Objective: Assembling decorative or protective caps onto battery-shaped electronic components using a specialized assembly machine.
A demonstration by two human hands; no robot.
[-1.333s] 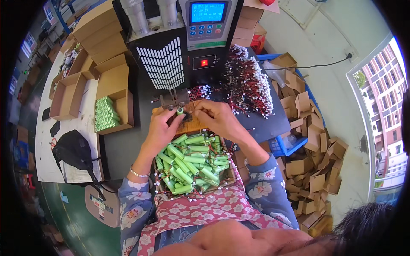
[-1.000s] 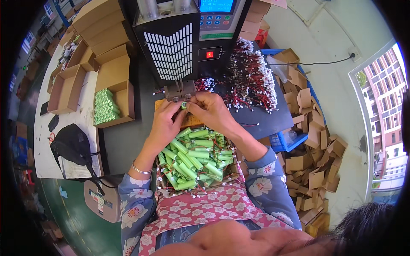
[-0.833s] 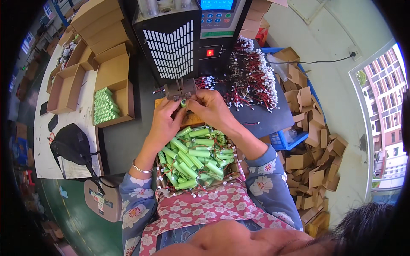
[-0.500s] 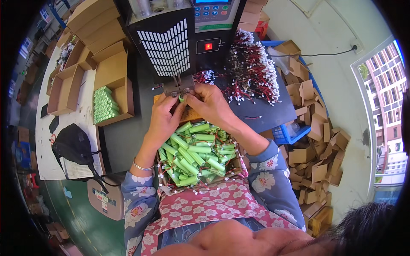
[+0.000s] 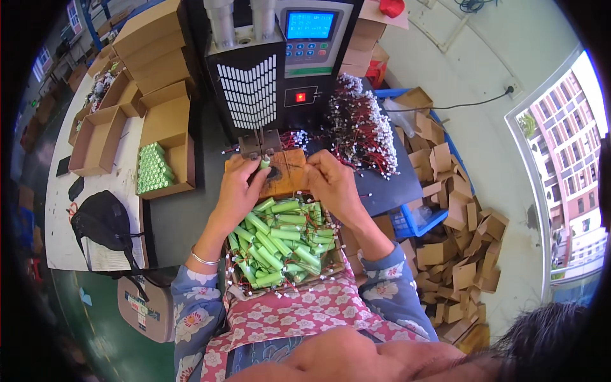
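Note:
My left hand (image 5: 234,186) pinches a green cylindrical battery cell (image 5: 265,163) just below the two thin electrodes (image 5: 259,141) of a black spot-welding machine (image 5: 247,95). The cell's lower part is hidden by the fingers. To the right, my right hand (image 5: 334,184) is closed at the right edge of an orange-brown block (image 5: 290,167) with a dark scorched patch. Whatever its fingertips hold, if anything, is too small to make out. Nearer my body, a cardboard box on my lap is heaped with green cells (image 5: 273,245) with red and black leads and white connectors.
A pile of wire leads with white connectors (image 5: 366,124) lies right of the machine. On the left stand an open carton (image 5: 181,172) of upright green cells and a black bag (image 5: 105,219). Flattened and torn cardboard (image 5: 455,239) fills the floor at right, around a blue crate (image 5: 423,223).
My right hand has moved right and away from the cell, to the block's right edge. The left hand stays with the cell under the electrodes. The view has shifted slightly.

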